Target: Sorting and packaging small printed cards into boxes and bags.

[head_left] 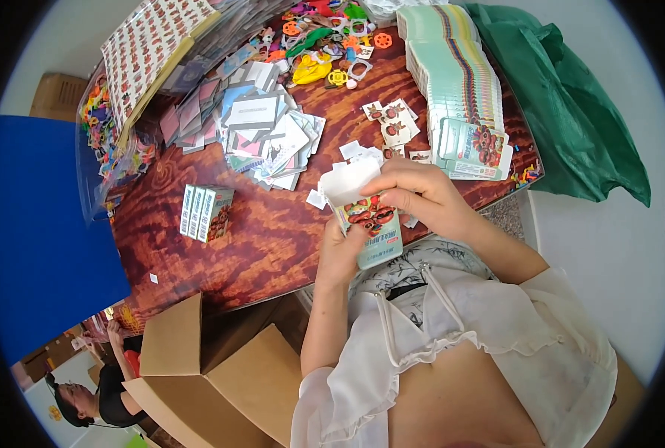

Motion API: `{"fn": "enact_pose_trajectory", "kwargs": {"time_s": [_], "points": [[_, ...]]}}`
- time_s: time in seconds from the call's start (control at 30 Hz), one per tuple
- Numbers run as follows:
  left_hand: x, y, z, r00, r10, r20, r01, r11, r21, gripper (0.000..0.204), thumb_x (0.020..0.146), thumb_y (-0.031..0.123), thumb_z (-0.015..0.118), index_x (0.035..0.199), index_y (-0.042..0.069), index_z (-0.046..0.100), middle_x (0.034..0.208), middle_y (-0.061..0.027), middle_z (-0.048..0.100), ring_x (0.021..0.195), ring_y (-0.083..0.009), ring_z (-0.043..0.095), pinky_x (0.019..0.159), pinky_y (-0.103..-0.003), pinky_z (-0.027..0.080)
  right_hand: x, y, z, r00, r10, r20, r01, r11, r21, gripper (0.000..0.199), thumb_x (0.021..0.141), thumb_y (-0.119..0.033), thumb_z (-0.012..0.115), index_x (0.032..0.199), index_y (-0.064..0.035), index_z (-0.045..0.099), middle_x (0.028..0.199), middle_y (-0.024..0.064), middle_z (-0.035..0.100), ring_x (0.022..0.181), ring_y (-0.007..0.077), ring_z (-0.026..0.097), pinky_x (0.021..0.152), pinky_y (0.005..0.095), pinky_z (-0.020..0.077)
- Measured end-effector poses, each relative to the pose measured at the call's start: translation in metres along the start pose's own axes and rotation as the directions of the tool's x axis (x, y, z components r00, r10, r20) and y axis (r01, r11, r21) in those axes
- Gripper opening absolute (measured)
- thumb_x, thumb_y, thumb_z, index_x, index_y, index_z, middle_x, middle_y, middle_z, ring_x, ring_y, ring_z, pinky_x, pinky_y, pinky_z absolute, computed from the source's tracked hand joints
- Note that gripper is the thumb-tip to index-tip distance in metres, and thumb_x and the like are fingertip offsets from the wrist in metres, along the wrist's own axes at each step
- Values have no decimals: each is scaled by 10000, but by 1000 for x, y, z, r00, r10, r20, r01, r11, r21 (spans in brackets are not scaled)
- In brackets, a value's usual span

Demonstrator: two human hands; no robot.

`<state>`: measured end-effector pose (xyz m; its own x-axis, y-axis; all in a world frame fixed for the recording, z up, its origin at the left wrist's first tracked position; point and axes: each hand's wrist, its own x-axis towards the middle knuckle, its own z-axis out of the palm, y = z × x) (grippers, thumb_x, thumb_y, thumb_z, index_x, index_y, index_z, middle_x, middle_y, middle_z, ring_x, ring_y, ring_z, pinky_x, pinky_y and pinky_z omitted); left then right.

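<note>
A small teal carton [379, 252] with red cartoon figures is tilted in front of me, its white top flap [347, 179] standing open. My left hand [340, 250] is closed around its left side, the thumb across the printed front. The fingers of my right hand [426, 194] are bent and pinched at the carton's upper right edge, beside the opening; whether they also hold something small is hidden. Close by lie small white cards [358, 151] and square character stickers [396, 127]. To the right is a long stack of flat teal cartons [452, 67].
Three filled cartons [205, 213] stand at left. Behind are a heap of cards in sleeves [269, 127], colourful plastic toys [325, 45] and a clear bin [90, 172]. An open cardboard box [172, 340] sits below the table edge. A green bag [571, 112] hangs right; another person [108, 392] is lower left.
</note>
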<state>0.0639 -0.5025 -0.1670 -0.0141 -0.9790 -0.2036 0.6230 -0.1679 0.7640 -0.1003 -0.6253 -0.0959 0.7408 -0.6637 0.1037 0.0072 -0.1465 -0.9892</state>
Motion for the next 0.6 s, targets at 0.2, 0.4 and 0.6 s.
{"fn": "enact_pose_trajectory", "kwargs": {"time_s": [0.2,0.4,0.6], "points": [[-3,17,12,983,51,-175,-12,977,214,424,1010,221,556,1348,-30,502,1138,-79,661,1008,-151,629,927,-293,474,-5,8,1,992,-72,-106,52,982,-182,186,913,-54,612,1073,-1,693,965,87,669,875,174,617,766,288,467],[-7,28,37,904,324,-278,-156,858,490,370,926,-2,631,1289,-28,565,1035,-69,665,952,-123,622,824,-264,501,-10,10,10,951,122,-286,-71,981,182,106,891,-11,660,994,4,635,1003,56,669,860,86,588,743,259,473],[-13,29,27,922,375,-100,-165,613,773,418,879,-63,656,1283,-5,568,1054,-71,650,879,-98,610,744,-227,503,-12,8,-2,983,84,-164,-88,996,-21,153,871,-15,688,995,0,598,883,19,599,792,82,556,703,232,450]]}}
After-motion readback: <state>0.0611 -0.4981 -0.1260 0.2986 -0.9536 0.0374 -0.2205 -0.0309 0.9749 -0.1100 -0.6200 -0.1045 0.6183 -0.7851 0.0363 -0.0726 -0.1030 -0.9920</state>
